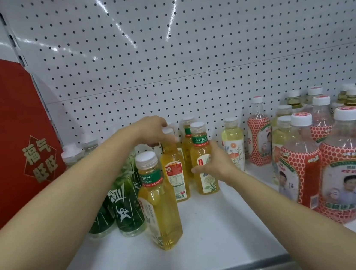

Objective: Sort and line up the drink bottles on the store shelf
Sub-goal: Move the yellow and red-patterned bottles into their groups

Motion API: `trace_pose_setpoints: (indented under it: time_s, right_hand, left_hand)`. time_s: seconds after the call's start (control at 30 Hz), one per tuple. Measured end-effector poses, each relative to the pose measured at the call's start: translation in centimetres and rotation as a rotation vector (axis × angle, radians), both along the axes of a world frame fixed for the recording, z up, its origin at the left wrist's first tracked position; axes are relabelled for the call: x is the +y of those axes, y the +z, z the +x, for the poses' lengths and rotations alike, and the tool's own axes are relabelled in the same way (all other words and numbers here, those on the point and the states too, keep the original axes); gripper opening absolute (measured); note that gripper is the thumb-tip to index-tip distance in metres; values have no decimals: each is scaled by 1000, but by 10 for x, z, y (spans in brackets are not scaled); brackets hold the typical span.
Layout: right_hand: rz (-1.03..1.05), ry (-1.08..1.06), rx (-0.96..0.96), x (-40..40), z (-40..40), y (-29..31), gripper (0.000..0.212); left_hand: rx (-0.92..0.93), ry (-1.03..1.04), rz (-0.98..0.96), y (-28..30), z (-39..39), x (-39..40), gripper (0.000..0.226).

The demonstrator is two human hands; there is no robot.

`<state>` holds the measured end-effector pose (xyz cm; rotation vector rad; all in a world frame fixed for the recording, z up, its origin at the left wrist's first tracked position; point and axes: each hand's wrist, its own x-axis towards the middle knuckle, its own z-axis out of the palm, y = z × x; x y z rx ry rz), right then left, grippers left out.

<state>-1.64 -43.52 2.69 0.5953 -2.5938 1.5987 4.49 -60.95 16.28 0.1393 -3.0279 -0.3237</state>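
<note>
The left hand (150, 129) curls its fingers over the white cap of a clear plastic bottle of amber-yellow tea whose red-and-white back label faces out (175, 171), gripping it from above. Just to the right, the right hand (215, 164) wraps round the lower body of a matching yellow tea bottle with a green neck band and white floral label (203, 165), thumb across the front. Both bottles stand upright and nearly touch on the white metal shelf (218, 231). Behind them a third yellow bottle (187, 140) stands near the white pegboard back wall (185, 55). A fourth yellow tea bottle (158, 202) stands nearer the front edge, beside dark green leaf-patterned bottles (126, 204) on the left. Further left stands a red gift box with gold characters (10, 144). To the right stand a pale bottle with an orange flower label (233, 146) and a cluster of red-and-white dotted bottles (338, 173).
</note>
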Motion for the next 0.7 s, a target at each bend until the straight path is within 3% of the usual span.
trace_pose_setpoints:
  time_s: [0.13, 0.23, 0.33, 0.47, 0.7]
  right_hand:
    - [16, -33, 62, 2, 5, -7, 72]
    - [69, -82, 106, 4, 7, -13, 65]
    - [123, -102, 133, 5, 9, -15, 64]
    - [184, -107, 189, 11, 11, -21, 64]
    - [278, -97, 229, 20, 15, -30, 63]
  left_hand:
    - [106, 39, -20, 25, 49, 7, 74]
    - [-87, 16, -45, 31, 98, 18, 80]
    - [-230, 21, -101, 18, 121, 27, 51]
    - [-64, 42, 20, 4, 108, 23, 32]
    - [76, 113, 34, -8, 70, 35, 52]
